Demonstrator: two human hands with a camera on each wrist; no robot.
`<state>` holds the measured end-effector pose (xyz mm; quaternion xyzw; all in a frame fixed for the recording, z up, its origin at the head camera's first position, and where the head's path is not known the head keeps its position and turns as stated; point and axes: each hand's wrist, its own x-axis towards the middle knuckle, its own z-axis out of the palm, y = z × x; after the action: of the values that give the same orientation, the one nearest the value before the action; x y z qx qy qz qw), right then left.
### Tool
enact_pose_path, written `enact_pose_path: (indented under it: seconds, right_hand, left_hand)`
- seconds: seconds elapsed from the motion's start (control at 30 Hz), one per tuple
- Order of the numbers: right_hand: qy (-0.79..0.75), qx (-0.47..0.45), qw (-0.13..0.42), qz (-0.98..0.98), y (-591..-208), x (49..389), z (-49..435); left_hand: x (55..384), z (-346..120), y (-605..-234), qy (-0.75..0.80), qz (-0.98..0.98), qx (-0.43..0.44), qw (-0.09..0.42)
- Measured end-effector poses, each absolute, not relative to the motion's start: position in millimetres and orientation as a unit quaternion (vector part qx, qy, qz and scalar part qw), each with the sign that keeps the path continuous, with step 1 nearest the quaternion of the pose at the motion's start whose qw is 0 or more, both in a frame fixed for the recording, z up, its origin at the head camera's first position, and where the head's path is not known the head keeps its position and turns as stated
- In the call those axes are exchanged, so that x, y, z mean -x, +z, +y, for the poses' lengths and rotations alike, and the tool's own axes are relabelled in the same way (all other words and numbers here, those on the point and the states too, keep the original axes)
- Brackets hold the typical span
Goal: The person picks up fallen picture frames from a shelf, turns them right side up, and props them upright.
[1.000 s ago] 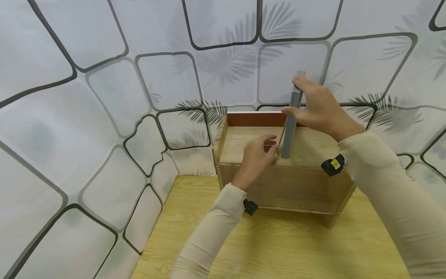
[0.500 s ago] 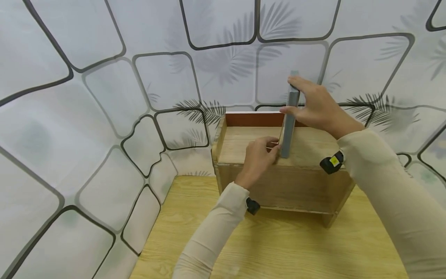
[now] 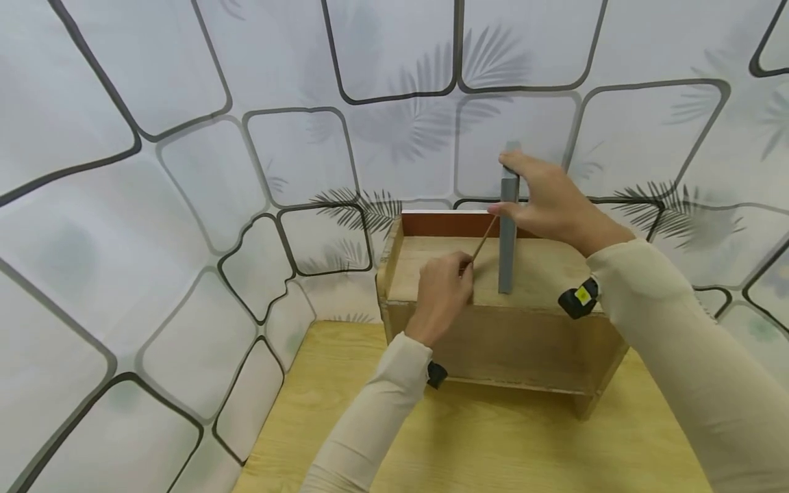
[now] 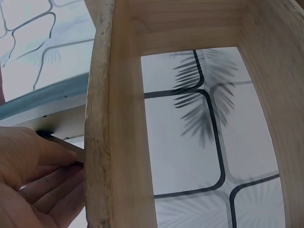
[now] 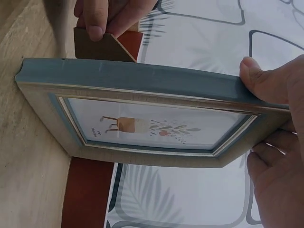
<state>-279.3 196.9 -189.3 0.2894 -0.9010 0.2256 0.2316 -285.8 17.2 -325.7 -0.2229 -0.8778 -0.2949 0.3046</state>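
Observation:
A picture frame with a blue-grey edge stands upright, almost edge-on to the head view, on top of a small wooden shelf. My right hand grips its upper part, thumb on the near edge. In the right wrist view the front of the frame shows a print of a plant in a pot on legs. My left hand pinches the brown stand leg at the back of the frame, which slants away from it. From the left wrist, the fingers of my left hand are partly behind the shelf's edge board.
The shelf stands on a yellow wood-grain table, against a patterned wall covering. A red-brown strip runs along the shelf's back edge. Raised side boards bound its top.
My left hand has moved left and a little down, swinging the stand leg out from the frame's back. The frame, in my right hand, has shifted slightly left and turned more upright.

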Motion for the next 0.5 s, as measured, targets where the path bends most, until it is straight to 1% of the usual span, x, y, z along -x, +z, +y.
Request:
enact_pose_path:
  seconds: [0.23, 0.5]
  right_hand:
    - [0.211, -0.280, 0.207, -0.913, -187, 281, 190]
    - [0.193, -0.282, 0.187, -0.921, -184, 286, 181]
  left_hand:
    - [289, 11, -328, -0.296, -0.875, 0.211, 0.321]
    - [294, 6, -327, -0.302, -0.880, 0.187, 0.316]
